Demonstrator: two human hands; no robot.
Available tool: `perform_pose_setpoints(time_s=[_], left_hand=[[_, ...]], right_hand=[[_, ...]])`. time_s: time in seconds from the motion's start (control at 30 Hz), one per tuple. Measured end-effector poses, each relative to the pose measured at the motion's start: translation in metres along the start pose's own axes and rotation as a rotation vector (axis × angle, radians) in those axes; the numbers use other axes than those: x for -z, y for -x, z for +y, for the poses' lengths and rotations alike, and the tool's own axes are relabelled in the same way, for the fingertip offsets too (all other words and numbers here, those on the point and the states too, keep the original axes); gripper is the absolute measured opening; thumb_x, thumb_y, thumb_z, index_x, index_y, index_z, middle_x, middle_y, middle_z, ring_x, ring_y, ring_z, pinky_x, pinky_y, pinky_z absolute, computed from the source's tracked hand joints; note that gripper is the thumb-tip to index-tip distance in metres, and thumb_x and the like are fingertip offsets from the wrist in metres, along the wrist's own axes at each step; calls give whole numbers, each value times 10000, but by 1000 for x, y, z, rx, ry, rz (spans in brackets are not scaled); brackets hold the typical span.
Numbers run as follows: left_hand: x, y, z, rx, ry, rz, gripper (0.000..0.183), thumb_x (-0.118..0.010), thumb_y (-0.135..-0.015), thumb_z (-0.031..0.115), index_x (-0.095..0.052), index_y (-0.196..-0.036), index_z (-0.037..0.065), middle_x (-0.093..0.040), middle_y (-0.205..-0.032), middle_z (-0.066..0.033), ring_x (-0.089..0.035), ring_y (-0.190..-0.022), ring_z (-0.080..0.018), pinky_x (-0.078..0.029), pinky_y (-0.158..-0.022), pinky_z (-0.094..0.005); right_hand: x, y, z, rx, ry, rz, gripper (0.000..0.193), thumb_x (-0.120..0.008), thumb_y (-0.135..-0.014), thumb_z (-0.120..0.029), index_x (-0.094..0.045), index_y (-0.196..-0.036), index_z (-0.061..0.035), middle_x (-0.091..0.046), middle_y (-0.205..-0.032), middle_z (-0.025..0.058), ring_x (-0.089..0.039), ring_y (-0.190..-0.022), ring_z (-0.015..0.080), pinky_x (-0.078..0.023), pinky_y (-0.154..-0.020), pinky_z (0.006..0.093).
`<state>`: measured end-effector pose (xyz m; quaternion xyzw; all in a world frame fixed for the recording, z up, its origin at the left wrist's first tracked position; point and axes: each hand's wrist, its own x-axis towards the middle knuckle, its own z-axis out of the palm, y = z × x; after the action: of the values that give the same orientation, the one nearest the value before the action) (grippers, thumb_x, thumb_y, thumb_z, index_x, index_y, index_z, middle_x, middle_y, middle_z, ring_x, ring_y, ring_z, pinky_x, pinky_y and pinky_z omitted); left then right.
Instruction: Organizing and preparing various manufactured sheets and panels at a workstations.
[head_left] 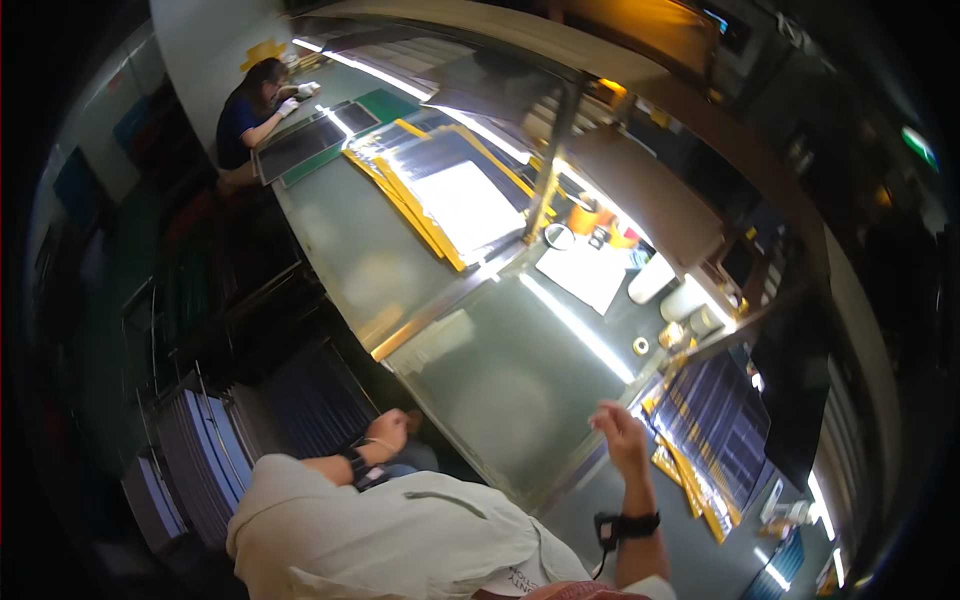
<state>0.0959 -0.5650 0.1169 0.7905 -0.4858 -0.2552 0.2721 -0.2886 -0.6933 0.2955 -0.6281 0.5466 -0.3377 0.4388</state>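
My left hand (388, 432) is beside the near edge of the worktable, low by my body, its fingers curled in. I see nothing in it, and a dark band circles its wrist. Above the right part of the glossy grey-green tabletop (510, 400), my right hand (622, 432) is raised with bent fingers and nothing visible in them. It is nearest to a stack of dark striped sheets with yellow edges (715, 425), apart from it. A black strap with a small device (630, 525) sits on the right wrist.
Further along the table lie yellow-edged sheets in clear film (450, 190). White paper (583, 275), pale rolls (652, 278) and a tape roll (641, 346) lie under the shelf (640, 185). Another person (250, 115) works at the far end. Racked panels (205, 430) stand at left.
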Motion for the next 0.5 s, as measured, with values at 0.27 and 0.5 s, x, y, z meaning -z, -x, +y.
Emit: perform_pose_setpoints(time_s=[0.27, 0.5], left_hand=[[47, 12, -181, 1042, 569, -360, 242, -472, -853, 219, -594, -811, 14, -631, -729, -96, -605, -583, -170, -499, -480, -290], [101, -98, -184, 919, 756, -97, 118, -507, -842, 153, -561, -898, 65, -617, -695, -72, -576, -509, -126, -454, -420, -246]], right_hand=[[-153, -280, -181, 985, 862, 92, 534, -685, -715, -298, -491, -1145, -46, -535, -1029, 143, -492, -976, 296, -388, -840, 390], [-279, -481, -248, 838, 1218, 264, 902, -721, -628, -442, -267, -1330, -104, -314, -1329, 193, -244, -1252, 381, -209, -1012, 515]])
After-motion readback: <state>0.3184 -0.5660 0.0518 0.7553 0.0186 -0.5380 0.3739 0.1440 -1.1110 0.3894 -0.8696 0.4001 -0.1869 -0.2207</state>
